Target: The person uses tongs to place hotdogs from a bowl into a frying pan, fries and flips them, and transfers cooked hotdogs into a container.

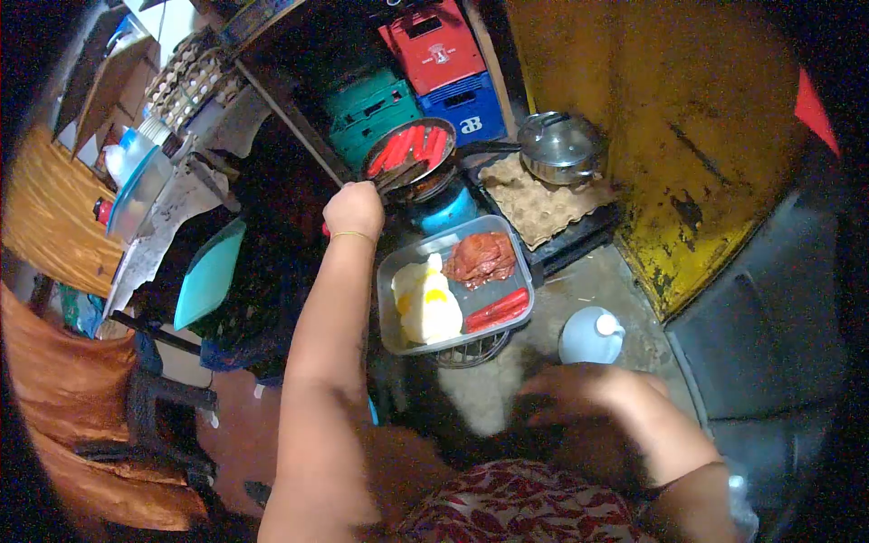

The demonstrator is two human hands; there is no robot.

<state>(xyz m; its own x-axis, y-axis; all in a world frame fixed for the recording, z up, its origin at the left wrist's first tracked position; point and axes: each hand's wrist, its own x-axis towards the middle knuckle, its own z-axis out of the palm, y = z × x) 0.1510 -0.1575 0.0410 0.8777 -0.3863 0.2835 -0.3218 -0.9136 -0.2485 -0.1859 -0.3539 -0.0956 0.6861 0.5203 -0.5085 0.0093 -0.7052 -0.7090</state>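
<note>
My left hand (354, 212) is closed around the handle of a cooking turner (404, 176), whose blade reaches into a frying pan (453, 136). Several red sausages (412, 149) lie side by side in that pan, which sits on a stove over a blue gas cylinder (448, 210). In front of it stands a clear plastic tub (387, 319) with fried eggs (425, 306), reddish meat slices (482, 260) and red sausages (497, 310). My right hand (579, 395) hangs low before my body, blurred and partly shadowed, fingers apart, near a whitish jug (590, 336).
A lidded steel pot (561, 147) rests on an egg-carton sheet (534, 201) at right. Red (434, 45), blue (463, 107) and green (373, 113) crates stand behind. Egg trays (192, 86) sit on the left table. A worn yellow panel (679, 154) rises at right.
</note>
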